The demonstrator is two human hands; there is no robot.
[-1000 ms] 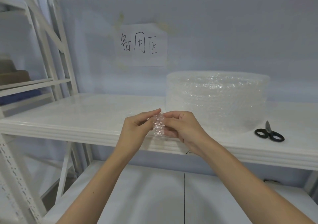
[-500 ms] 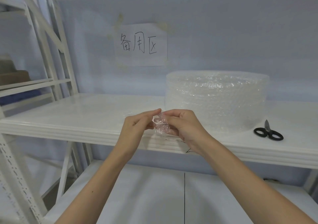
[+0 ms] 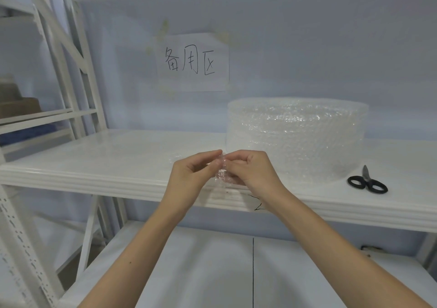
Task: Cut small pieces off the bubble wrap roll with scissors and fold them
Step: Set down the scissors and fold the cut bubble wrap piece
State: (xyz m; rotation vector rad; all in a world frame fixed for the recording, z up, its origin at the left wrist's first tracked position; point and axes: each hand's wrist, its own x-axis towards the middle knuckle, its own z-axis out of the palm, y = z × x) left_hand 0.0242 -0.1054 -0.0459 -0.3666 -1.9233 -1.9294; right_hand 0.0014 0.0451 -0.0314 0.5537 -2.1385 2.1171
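Pinching a small, seemingly folded bubble wrap piece between both hands.

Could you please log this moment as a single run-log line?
step: folding | left hand + right hand: pinching bubble wrap piece | scissors: idle on shelf, right of bubble wrap roll

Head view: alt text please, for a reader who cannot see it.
Two bare hands, left hand and right hand, pinch a small bubble wrap piece between them in front of a white shelf. On the shelf stand a large bubble wrap roll and, to its right, black-handled scissors; a handwritten paper sign hangs on the wall.
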